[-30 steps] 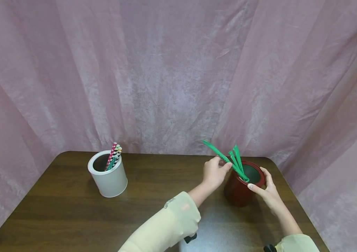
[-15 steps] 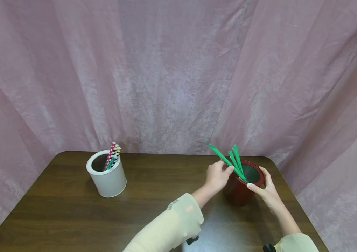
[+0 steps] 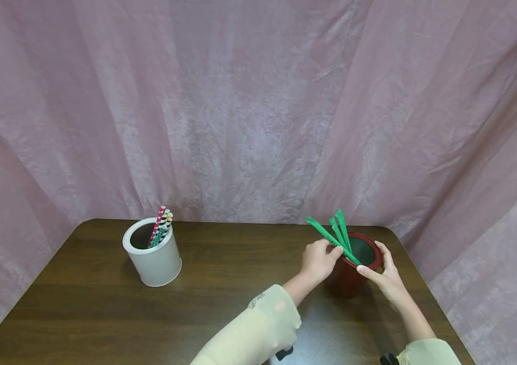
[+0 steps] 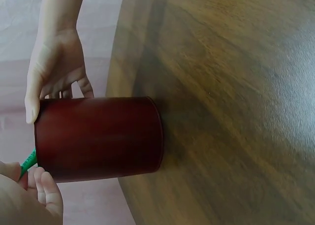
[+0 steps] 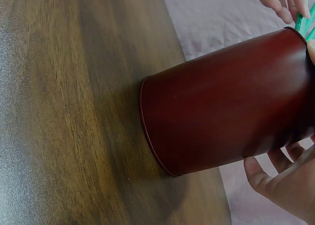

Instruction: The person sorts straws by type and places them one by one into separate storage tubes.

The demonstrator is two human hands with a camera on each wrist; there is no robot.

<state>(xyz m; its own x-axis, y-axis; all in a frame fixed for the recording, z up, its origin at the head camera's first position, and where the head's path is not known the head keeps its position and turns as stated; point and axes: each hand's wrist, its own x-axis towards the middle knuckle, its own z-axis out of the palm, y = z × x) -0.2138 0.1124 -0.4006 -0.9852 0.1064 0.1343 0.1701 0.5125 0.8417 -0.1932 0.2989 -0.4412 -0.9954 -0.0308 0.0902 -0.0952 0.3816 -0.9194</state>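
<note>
A dark red cylindrical holder (image 3: 347, 281) stands upright at the right of the table. Several green wrapped straws (image 3: 342, 226) lean in it against its left rim. My left hand (image 3: 319, 262) pinches one green straw (image 3: 319, 228), which slants down to the right with its lower end inside the holder. On the other side, my right hand (image 3: 392, 281) grips the holder, thumb at the near rim and fingers round the right side. The right wrist view shows the right fingertips (image 5: 256, 171) against the red wall. In the left wrist view, little of the pinched straw (image 4: 28, 161) shows.
A white round can (image 3: 161, 263) stands at the left, holding several patterned paper straws (image 3: 158, 229). Both stand on a dark wooden table (image 3: 103, 314). A pink curtain (image 3: 249, 111) hangs behind its back edge and round the sides.
My left hand has moved slightly right and down, lowering the pinched green straw further into the red holder. The right hand keeps its grip. The view has shifted slightly.
</note>
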